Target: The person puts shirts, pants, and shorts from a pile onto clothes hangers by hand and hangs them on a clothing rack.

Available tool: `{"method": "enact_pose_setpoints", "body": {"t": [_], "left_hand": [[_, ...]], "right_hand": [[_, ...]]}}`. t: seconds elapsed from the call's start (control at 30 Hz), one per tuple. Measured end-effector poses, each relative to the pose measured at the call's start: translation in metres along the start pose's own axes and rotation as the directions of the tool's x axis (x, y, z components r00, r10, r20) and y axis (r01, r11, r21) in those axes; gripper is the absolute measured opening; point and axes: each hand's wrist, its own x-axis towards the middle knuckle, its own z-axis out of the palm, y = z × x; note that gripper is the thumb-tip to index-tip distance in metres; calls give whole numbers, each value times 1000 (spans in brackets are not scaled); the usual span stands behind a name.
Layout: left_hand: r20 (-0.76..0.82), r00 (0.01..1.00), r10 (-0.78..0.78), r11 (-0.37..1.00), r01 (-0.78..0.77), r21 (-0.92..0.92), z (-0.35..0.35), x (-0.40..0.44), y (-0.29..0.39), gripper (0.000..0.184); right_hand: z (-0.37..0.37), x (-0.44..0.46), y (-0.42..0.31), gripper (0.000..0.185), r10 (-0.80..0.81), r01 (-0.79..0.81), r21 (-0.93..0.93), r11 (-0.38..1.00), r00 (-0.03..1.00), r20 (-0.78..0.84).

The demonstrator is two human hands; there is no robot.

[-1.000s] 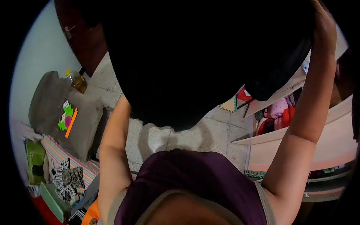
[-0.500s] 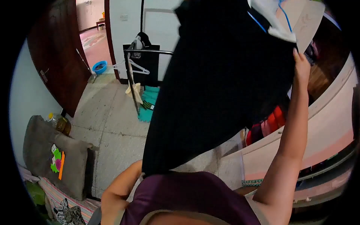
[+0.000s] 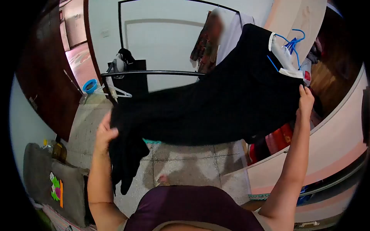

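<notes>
A long black garment [image 3: 200, 104] with a white collar [image 3: 285, 57] stretches across the head view, spread between my two hands. Its neck is on a blue hanger [image 3: 296, 42], whose hook points up at the upper right. My right hand [image 3: 306, 101] pinches the garment's edge just below the collar. At the other end, my left hand [image 3: 105, 133] is closed on the lower part of the cloth, slightly blurred. A loose fold hangs below that hand.
Behind the garment is a black metal rack [image 3: 154, 72] with a white hanger [image 3: 121, 92]. An open wardrobe [image 3: 331, 81] holding red cloth [image 3: 275, 140] stands right. A grey chair [image 3: 73, 181] is at lower left; a blue basin [image 3: 89, 86] lies by the doorway.
My left hand has risen and moved left, drawing the garment's lower end out sideways. The collar and hanger sit lower in view. More of the rack and wall shows.
</notes>
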Motion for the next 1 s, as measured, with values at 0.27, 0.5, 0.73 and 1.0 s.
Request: {"method": "enact_pose_setpoints", "body": {"t": [0.27, 0.5, 0.73, 1.0], "left_hand": [[42, 910, 413, 910, -413, -29, 100, 190, 43, 43], [98, 738, 667, 744, -655, -132, 231, 365, -81, 48], [221, 629, 746, 595, -777, 205, 324, 435, -168, 47], [373, 754, 540, 719, -644, 261, 396, 463, -315, 48]], "right_hand": [[22, 54, 43, 27, -55, 34, -162, 986, 990, -129], [38, 87, 108, 27, -130, 81, -238, 968, 972, -196], [47, 101, 108, 26, -231, 171, -238, 956, 939, -254], [42, 152, 150, 28, -291, 239, -369, 898, 952, -92]]}}
